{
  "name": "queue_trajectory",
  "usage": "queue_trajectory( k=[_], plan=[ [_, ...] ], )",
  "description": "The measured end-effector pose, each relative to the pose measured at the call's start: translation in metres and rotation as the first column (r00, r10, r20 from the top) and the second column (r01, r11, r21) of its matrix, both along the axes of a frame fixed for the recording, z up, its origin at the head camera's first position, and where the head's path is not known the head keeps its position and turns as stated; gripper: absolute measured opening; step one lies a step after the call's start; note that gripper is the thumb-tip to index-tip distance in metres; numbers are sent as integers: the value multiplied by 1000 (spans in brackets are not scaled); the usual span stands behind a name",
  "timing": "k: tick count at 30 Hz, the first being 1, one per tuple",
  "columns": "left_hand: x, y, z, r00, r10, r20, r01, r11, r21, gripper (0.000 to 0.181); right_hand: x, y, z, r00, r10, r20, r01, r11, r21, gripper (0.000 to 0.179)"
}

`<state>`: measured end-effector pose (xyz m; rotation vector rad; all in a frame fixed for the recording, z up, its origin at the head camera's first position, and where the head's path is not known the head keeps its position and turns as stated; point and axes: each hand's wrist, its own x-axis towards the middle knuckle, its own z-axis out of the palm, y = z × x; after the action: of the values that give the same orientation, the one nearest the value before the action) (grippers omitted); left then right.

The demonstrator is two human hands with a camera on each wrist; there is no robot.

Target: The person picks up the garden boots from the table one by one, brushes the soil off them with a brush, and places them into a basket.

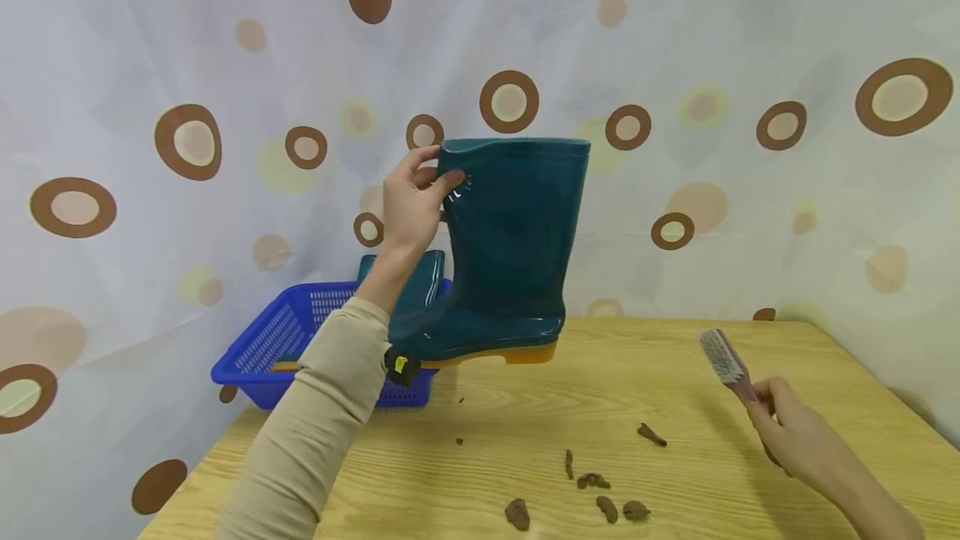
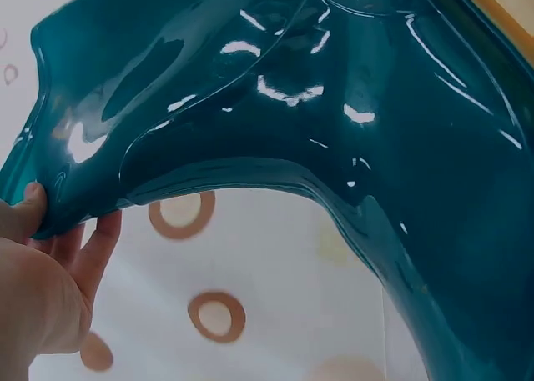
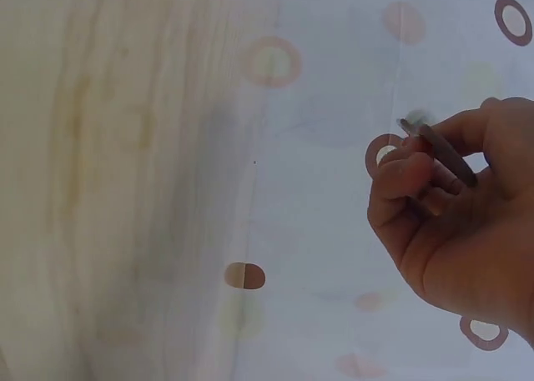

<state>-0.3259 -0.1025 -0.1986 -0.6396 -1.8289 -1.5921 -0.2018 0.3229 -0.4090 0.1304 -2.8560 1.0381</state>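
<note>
A dark teal rubber boot point(image 1: 517, 232) with a yellow-orange sole hangs upright above the table, its toe pointing left. My left hand point(image 1: 414, 198) pinches the top of its shaft, thumb on the near side. In the left wrist view the glossy boot point(image 2: 250, 106) fills most of the picture, with the left hand point(image 2: 50, 289) at its rim. On the right, my right hand point(image 1: 806, 436) grips the handle of a scrubbing brush point(image 1: 723, 358), bristle end up and to the left, above the tabletop. The right wrist view shows the right hand point(image 3: 467, 214) with its fingers curled round the handle.
A blue plastic basket point(image 1: 262, 377) stands at the table's back left, partly behind the left arm. Another teal boot point(image 1: 416, 280) is in it. Several brown clumps point(image 1: 517, 513) lie on the wooden table point(image 1: 465, 490) near the front. A dotted curtain point(image 1: 675, 40) hangs behind.
</note>
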Motion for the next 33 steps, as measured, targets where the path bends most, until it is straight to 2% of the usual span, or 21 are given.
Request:
queue_trajectory(
  k=[5, 10, 15, 20, 24, 26, 29, 33],
  plan=[
    [-9, -35, 7, 996, 68, 60, -68, 998, 9, 36, -6, 6, -5, 999, -1, 51, 1, 1000, -5, 50],
    [-17, -68, 10, 987, 121, 103, -125, 992, 31, 38, -10, 11, -8, 993, 77, 90, -76, 997, -8, 44],
    [-24, -92, 4, 977, 142, 159, -153, 987, 56, 43, -10, 15, -10, 979, 171, 112, -167, 985, -38, 43],
    [-32, -109, -5, 958, 178, 225, -188, 982, 26, 46, -12, 16, -9, 977, 174, 122, -176, 984, 9, 41],
    [-35, -121, -7, 930, 233, 285, -239, 971, -14, 46, -13, 16, -12, 968, 197, 155, -197, 980, -12, 37],
    [-37, -124, -5, 918, 277, 285, -270, 961, -65, 46, -13, 15, -13, 959, 219, 180, -214, 976, -45, 36],
    [-41, -125, -4, 914, 314, 255, -289, 948, -129, 46, -14, 12, -14, 953, 229, 198, -230, 973, -21, 35],
    [-44, -127, -9, 906, 339, 255, -289, 933, -212, 47, -14, 4, -11, 956, 176, 234, -192, 980, 46, 34]
  ],
)
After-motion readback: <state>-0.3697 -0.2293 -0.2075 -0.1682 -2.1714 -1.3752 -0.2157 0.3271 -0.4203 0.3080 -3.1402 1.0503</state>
